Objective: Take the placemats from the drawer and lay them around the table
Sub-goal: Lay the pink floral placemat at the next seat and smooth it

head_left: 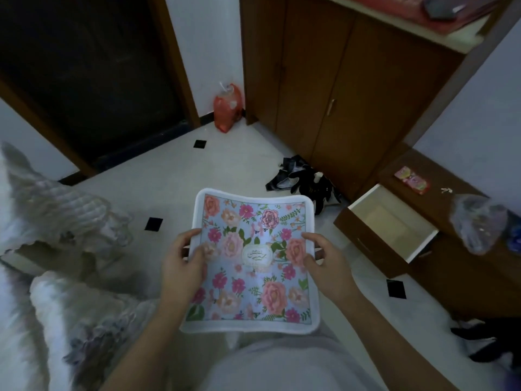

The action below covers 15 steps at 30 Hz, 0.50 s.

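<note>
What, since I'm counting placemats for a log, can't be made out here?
Head view:
Whether the placemat is one or several: the top sheet covers any below.
Label on it: print too small, blurred.
Drawer inside: dim, pale shape unclear.
Table: out of frame.
Frilly cloth at left: blurred.

- Placemat (253,292): roughly square with rounded corners. Pale blue ground printed with pink and peach roses and green leaves, inside a plain white border. A small white oval label with dark script sits near the middle. It is held face up and nearly level above the floor, with the far edge bowed. The left hand (183,263) grips the left edge and the right hand (327,263) grips the right edge, thumbs on top.
- Drawer (363,244): dark wood front, pale inner walls and bottom. It is pulled fully open, to the right of the placemat.
</note>
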Motion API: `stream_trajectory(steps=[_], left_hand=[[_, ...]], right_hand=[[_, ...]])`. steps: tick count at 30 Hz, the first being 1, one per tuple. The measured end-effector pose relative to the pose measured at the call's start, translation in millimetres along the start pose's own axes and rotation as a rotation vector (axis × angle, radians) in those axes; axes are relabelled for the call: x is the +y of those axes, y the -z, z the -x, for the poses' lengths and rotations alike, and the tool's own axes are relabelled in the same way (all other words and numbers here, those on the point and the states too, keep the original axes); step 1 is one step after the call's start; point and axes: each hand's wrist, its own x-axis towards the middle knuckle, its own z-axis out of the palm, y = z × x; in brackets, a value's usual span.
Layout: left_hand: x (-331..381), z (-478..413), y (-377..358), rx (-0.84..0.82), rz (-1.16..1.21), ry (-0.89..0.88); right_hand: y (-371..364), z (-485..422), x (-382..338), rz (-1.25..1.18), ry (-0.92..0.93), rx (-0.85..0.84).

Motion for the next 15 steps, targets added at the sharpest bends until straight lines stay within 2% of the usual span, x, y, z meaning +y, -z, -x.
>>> stream_trajectory(steps=[3,7,15], left_hand=[[-2.5,-39.3,0.6,0.050,0.031,0.032],[-3.5,-88.8,10.5,0.196,0.041,0.116],[3.2,-134.8,66.8,0.593,0.056,0.197]], right_hand=[[-15.9,-52.4,-13.5,0.012,0.042,-0.072],[-46.1,-136.3,-42.6,0.070,0.127,-0.202],[-144.5,-261.6,-141.7,0.195,0.411,-0.579]])
